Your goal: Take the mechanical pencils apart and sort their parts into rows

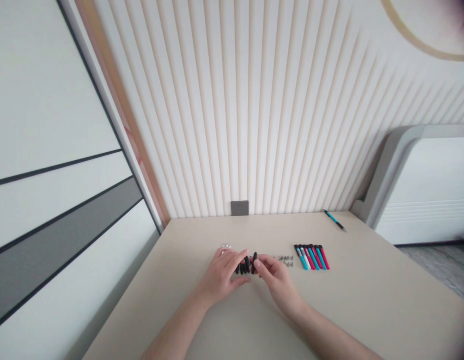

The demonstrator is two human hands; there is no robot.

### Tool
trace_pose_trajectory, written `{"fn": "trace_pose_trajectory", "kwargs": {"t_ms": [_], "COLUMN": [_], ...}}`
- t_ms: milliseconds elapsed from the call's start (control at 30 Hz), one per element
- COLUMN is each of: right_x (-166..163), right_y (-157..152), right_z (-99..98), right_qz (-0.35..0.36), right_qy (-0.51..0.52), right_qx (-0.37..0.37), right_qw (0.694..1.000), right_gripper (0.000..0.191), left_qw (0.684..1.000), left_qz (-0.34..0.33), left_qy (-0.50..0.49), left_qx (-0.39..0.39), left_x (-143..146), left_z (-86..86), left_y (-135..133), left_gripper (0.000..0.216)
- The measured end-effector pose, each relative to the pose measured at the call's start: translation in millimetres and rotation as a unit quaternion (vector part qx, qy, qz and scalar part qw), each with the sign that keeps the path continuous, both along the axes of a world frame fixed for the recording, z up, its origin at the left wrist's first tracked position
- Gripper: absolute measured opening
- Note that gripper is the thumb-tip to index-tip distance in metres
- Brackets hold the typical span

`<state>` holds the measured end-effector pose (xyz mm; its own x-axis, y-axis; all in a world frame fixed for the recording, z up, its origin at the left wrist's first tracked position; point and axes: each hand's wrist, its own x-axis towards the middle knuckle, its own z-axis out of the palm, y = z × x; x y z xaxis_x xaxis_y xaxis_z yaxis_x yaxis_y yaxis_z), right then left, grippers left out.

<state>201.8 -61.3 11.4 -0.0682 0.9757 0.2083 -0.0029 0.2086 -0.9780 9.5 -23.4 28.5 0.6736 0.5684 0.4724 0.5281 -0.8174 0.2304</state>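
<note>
My right hand (277, 281) pinches a short black tapered piece (255, 262), like a pen's grip section, between thumb and fingers, just above the table. Several more black pieces (245, 266) of this kind stand side by side in a row between my hands. Around their left end curves my left hand (221, 276), its thumb and fingers apart; part of the row is hidden behind it. Small silvery parts (226, 246) show just beyond the left fingers. To the right of my right hand lie several little metal cones (287, 261), which look like pen tips.
Further right, several red, blue and white pen barrels (312, 257) with black ends lie in a neat row. A blue and black pen (334, 220) rests near the back right edge of the beige table (171, 245). A dark socket (240, 208) sits on the ribbed wall behind.
</note>
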Motion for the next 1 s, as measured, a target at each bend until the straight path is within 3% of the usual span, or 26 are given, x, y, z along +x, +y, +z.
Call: {"fn": "trace_pose_trajectory", "kwargs": {"t_ms": [67,333,600,1000], "right_x": [2.4,4.4,1.9,1.8], "right_y": [0.8,-0.2,-1.8,-1.0], "right_z": [0.7,0.8,8.3,-7.3], "right_qz": [0.007,0.029,0.034,0.072], "right_qy": [0.036,0.049,0.029,-0.055], "right_qx": [-0.015,-0.037,-0.045,-0.045], "right_qw": [0.999,0.998,0.998,0.995], "right_gripper": [0.039,0.047,0.053,0.039], "left_qw": [0.999,0.98,0.975,0.965], "left_qz": [0.032,0.186,0.202,0.248], "left_qy": [0.018,0.017,0.015,-0.03], "left_qx": [-0.009,-0.069,-0.092,-0.082], "left_x": [-5.4,-29.8,-32.8,-33.7], "left_z": [2.0,-19.3,-25.4,-22.8], "left_y": [4.1,25.7,28.7,32.6], "left_gripper": [0.027,0.025,0.018,0.02]}}
